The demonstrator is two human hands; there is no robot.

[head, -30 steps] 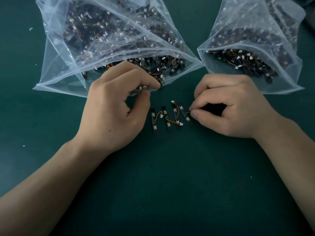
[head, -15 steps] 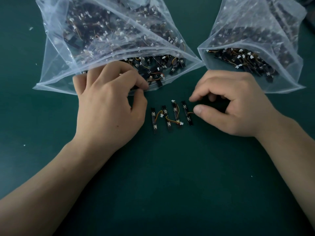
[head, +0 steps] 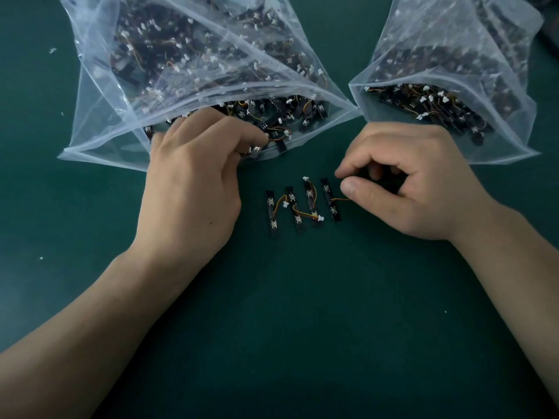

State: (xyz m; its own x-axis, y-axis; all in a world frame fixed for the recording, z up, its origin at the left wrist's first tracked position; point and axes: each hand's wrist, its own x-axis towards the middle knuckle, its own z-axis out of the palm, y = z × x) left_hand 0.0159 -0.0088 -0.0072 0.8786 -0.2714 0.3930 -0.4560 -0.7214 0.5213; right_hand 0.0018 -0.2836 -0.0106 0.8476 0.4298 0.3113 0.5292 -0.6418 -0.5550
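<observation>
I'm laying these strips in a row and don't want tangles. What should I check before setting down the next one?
1. Four strips lie side by side on the mat: ok.
2. Left hand pinches a new strip at the mouth of the left bag: ok.
3. New strip free of the other wires in the bag: cannot tell.
4. Wires in the row kept apart: not ok, the second strip's wire crosses the third.
5. Right hand clear of the fourth strip: not ok, its thumb sits at that strip's wire end.
</observation>
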